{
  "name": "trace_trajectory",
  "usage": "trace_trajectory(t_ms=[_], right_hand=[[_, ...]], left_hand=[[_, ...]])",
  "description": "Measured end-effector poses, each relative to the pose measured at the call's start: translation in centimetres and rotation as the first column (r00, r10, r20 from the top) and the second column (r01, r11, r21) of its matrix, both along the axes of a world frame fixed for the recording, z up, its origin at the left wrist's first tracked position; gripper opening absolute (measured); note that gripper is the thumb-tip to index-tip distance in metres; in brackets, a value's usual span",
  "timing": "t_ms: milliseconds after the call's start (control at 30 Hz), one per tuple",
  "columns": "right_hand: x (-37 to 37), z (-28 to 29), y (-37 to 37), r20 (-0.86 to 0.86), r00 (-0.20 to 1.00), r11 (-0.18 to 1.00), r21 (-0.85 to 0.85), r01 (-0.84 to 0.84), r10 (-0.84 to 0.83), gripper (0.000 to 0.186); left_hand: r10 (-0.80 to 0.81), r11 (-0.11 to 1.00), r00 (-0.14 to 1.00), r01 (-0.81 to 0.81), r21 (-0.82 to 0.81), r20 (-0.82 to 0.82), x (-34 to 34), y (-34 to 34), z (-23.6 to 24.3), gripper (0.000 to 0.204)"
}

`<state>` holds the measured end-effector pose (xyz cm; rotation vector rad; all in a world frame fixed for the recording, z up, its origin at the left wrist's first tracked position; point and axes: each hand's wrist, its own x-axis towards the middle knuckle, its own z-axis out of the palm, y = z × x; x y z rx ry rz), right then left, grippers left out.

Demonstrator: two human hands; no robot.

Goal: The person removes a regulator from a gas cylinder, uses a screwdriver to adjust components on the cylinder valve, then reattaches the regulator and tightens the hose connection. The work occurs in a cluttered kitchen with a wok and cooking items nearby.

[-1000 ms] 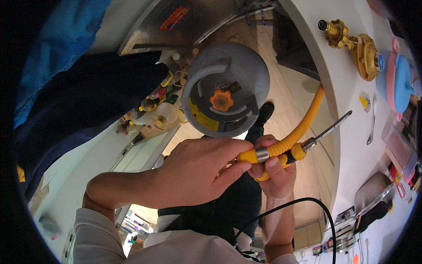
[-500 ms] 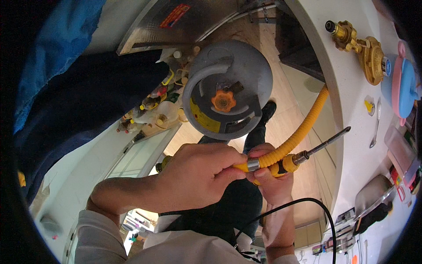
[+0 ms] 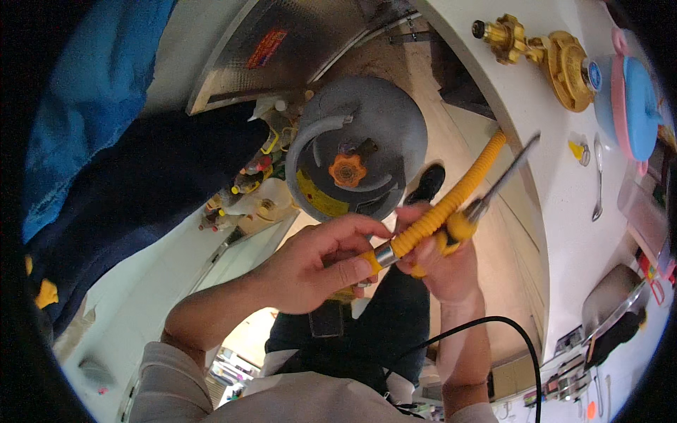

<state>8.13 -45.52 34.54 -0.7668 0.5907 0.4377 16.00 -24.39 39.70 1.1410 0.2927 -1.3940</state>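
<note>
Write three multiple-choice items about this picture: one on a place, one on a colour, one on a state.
1. Where does the brass regulator lie?
A. on the white counter
B. on the floor
C. on the gas cylinder

2. What colour is the valve knob on the grey gas cylinder?
A. blue
B. orange
C. green

3. How is the yellow hose held?
A. by no hand
B. by the left hand only
C. by both hands

Key: 1 A, it rests on the white counter at upper right. 2 B, the knob is orange. 3 C, the left hand pinches the end by the metal ferrule and the right hand has its grip beside it, with a screwdriver.
</note>
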Motion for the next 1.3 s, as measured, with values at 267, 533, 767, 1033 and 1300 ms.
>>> trace_trajectory(t_ms=[267,533,767,1033,1300], right_hand=[[1.4,-0.2,-0.2,-0.129,0.990,0.998,-0.008,0.056,-0.056,0.022],[1.3,-0.1,-1.6,-0.118,0.993,0.999,-0.048,0.000,-0.006,0.020],[1.3,0.3,-2.3,-0.161,0.986,0.997,-0.061,-0.054,0.044,0.027],[-3.1,4.0,-5.1,-0.070,0.954,0.677,-0.689,-0.258,0.292,0.042],[-5.0,6.6,-7.8,-0.115,0.648,0.250,-0.860,-0.444,0.752,0.054]], left_hand=[[0.136,0.963,0.947,-0.196,-0.186,-0.290,-0.4,-0.8,-1.9,0.051],[0.060,0.996,0.987,-0.070,-0.064,-0.148,-1.2,-2.3,-2.7,0.061],[0.085,0.994,0.982,-0.096,-0.060,-0.168,-1.0,-2.5,-2.0,0.052],[-0.010,0.993,0.988,-0.008,0.116,0.151,-0.7,-1.7,-1.3,0.046],[-0.091,0.984,0.971,0.052,0.172,0.222,-1.1,-1.1,-1.2,0.041]])
